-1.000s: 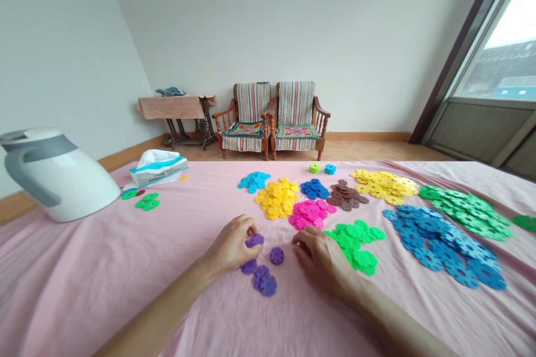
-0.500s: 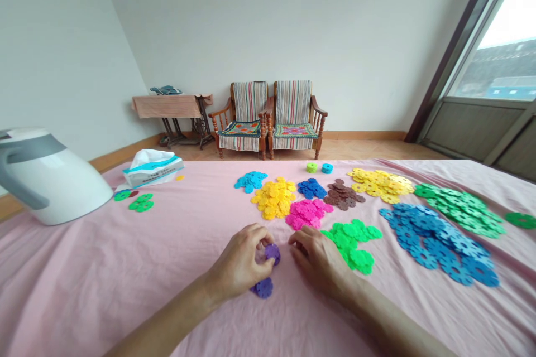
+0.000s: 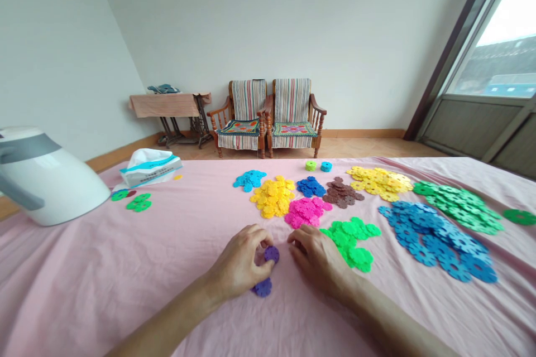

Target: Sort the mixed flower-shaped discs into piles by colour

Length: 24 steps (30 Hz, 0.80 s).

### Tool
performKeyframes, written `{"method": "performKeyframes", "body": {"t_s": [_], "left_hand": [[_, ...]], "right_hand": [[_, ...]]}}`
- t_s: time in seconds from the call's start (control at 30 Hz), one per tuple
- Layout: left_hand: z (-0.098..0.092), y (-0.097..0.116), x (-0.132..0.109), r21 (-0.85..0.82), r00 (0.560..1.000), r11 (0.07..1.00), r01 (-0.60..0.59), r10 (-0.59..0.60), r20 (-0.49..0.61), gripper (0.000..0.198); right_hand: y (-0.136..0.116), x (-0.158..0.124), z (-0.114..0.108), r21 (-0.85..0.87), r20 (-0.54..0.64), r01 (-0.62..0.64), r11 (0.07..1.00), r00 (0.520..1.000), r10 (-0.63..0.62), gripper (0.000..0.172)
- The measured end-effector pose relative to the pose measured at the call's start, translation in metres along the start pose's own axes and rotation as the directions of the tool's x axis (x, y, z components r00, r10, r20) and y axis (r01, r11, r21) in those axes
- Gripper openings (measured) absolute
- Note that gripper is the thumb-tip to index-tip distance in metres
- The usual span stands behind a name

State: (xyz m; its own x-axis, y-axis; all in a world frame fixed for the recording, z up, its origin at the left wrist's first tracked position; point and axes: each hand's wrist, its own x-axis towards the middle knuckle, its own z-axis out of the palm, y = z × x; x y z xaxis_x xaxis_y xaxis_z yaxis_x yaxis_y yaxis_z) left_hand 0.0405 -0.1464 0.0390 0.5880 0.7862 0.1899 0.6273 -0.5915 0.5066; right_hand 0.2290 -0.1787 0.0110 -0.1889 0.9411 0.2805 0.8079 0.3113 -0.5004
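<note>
My left hand (image 3: 243, 262) is curled over a small group of purple snowflake discs on the pink cloth, its fingertips pinching one purple disc (image 3: 271, 254). Another purple disc (image 3: 263, 288) peeks out below that hand. My right hand (image 3: 320, 259) rests just to the right, fingers bent with the tips on the cloth close to the pinched disc; what it holds, if anything, is hidden. A bright green pile (image 3: 352, 240) lies right beside my right hand.
Sorted piles lie beyond: pink (image 3: 307, 211), yellow (image 3: 272, 196), cyan (image 3: 249, 179), dark blue (image 3: 310, 186), brown (image 3: 341, 192), a large blue spread (image 3: 438, 237), a large green one (image 3: 460, 206). A white kettle (image 3: 42, 178) and tissue pack (image 3: 149, 168) stand left.
My left hand slid right over the purple discs and gathered them, so only two show now. My right hand stayed almost still. The view shifted slightly.
</note>
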Motion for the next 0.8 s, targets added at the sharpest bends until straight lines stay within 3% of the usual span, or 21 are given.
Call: {"method": "performKeyframes", "body": {"t_s": [0.2, 0.27, 0.4, 0.6, 0.8], "left_hand": [[-0.025, -0.007, -0.003, -0.049, 1.000, 0.999, 0.012, -0.011, 0.019, 0.013], [-0.036, -0.008, -0.008, -0.069, 0.992, 0.997, -0.028, 0.036, 0.121, 0.008], [-0.044, -0.004, -0.020, -0.071, 0.935, 0.988, -0.137, 0.153, 0.321, 0.015], [-0.037, 0.004, -0.025, 0.045, 0.939, 0.984, -0.175, 0.153, 0.308, 0.032], [-0.032, 0.005, -0.025, 0.017, 0.934, 0.978, -0.206, 0.191, 0.301, 0.022]], "right_hand": [[0.000, 0.000, -0.001, 0.000, 0.008, 0.005, 1.000, 1.000, -0.005, 0.016], [0.000, 0.000, -0.001, 0.001, 0.009, 0.009, 1.000, 1.000, -0.009, 0.015], [0.000, -0.001, -0.002, 0.000, 0.013, 0.015, 1.000, 1.000, -0.015, 0.014], [-0.001, 0.000, -0.003, -0.001, 0.014, 0.020, 1.000, 1.000, -0.020, 0.015], [-0.001, 0.000, -0.002, 0.007, 0.007, 0.014, 1.000, 1.000, -0.014, 0.015]]}}
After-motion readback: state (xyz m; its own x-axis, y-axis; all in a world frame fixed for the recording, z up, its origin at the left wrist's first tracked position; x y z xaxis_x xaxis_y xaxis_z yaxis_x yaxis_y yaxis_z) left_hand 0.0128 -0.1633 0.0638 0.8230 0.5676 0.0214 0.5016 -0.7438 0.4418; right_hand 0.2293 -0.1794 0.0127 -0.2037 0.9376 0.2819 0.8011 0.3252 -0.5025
